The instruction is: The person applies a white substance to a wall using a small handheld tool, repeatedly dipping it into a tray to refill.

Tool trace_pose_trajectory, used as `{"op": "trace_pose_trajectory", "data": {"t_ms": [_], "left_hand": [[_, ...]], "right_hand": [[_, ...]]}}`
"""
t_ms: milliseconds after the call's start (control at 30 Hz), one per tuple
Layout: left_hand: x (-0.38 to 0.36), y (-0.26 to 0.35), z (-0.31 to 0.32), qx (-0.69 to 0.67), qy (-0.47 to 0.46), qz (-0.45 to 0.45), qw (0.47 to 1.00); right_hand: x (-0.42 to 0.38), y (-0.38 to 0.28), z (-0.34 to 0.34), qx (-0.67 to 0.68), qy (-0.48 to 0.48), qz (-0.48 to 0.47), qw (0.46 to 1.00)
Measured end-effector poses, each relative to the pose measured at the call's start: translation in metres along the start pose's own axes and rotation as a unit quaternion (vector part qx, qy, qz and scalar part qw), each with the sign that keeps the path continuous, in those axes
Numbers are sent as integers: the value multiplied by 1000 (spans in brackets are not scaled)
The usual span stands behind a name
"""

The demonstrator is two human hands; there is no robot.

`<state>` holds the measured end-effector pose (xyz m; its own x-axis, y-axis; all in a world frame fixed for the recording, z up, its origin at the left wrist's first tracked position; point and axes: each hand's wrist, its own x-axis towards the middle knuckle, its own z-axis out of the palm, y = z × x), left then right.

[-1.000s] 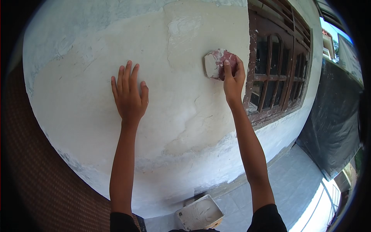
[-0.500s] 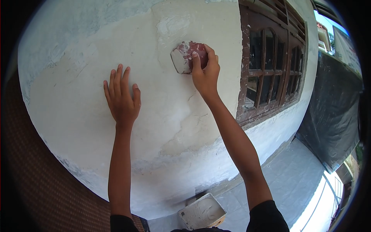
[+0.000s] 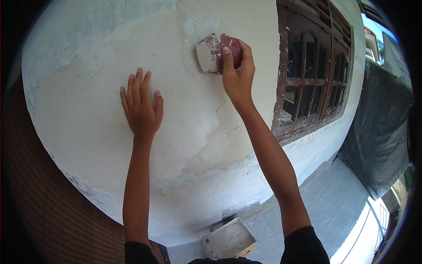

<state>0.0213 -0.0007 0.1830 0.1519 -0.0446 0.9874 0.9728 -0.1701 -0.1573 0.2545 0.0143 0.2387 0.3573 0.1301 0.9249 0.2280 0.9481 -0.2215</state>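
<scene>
My right hand [image 3: 238, 75] grips a dark red putty spreader [image 3: 226, 52] against the plastered wall [image 3: 184, 114], thumb on its near face and fingers behind its right edge. White putty is smeared over the spreader, thickest along its left side. Just above it, a rough white putty patch [image 3: 202, 22] marks the wall. Lower and to the left, my left hand [image 3: 143, 105] lies flat on the wall with its fingers spread, holding nothing.
Right of my right hand is a brown wooden window [image 3: 310, 81] with paint-spattered framing. A tub of white putty [image 3: 231, 240] sits on the grey floor [image 3: 272, 229] below. A dark tarp [image 3: 373, 127] hangs at far right; brown patterned surface [image 3: 57, 207] lies at left.
My right hand has slid the putty spreader a little up the wall, closer to the rough patch. My left hand keeps its place on the wall; the view has shifted slightly.
</scene>
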Motion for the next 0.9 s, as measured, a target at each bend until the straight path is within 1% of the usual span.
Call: {"op": "trace_pose_trajectory", "data": {"t_ms": [33,67,133,167,233,300,367,400,467,500,567,633,700,767,800,833,900], "left_hand": [[0,0,0,-3,0,1,1000],[0,-1,0,-3,-1,2,1000],[0,-2,-2,-11,-4,4,1000],[0,-3,-2,-10,-5,4,1000],[-1,-3,-1,-5,-6,4,1000],[0,0,-1,-5,-5,-1,1000],[-1,2,0,-5,-3,-4,1000],[0,2,1,-8,1,-5,1000],[0,2,2,-9,4,-6,1000],[0,2,2,-9,5,-5,1000],[-1,1,1,-7,4,-4,1000],[-1,0,0,-8,-3,-3,1000],[-1,-2,0,-13,-1,2,1000],[-1,-3,-1,-19,2,10,1000],[-1,-3,-2,-16,-3,9,1000],[-1,-3,-3,-13,-7,8,1000],[-1,-2,-2,-10,-5,5,1000]], "right_hand": [[-3,1,10,-37,-27,-45,998],[-2,3,12,-37,-26,-44,998],[4,10,17,-101,-14,-65,993],[12,13,8,-85,14,-3,996],[27,19,-19,24,83,113,990],[43,63,-56,-50,168,118,977],[51,94,-92,-92,238,140,957],[50,86,-93,-92,237,140,957],[44,53,-95,1,281,154,947],[42,48,-89,2,279,154,948],[32,36,-63,29,191,123,973],[9,-3,-25,59,80,99,990],[-10,0,3,25,-17,42,999],[-20,9,17,-85,-23,-61,994],[-19,17,16,-125,3,-53,991],[-13,22,10,-125,4,-53,991],[3,32,-20,-27,92,94,991]]}}
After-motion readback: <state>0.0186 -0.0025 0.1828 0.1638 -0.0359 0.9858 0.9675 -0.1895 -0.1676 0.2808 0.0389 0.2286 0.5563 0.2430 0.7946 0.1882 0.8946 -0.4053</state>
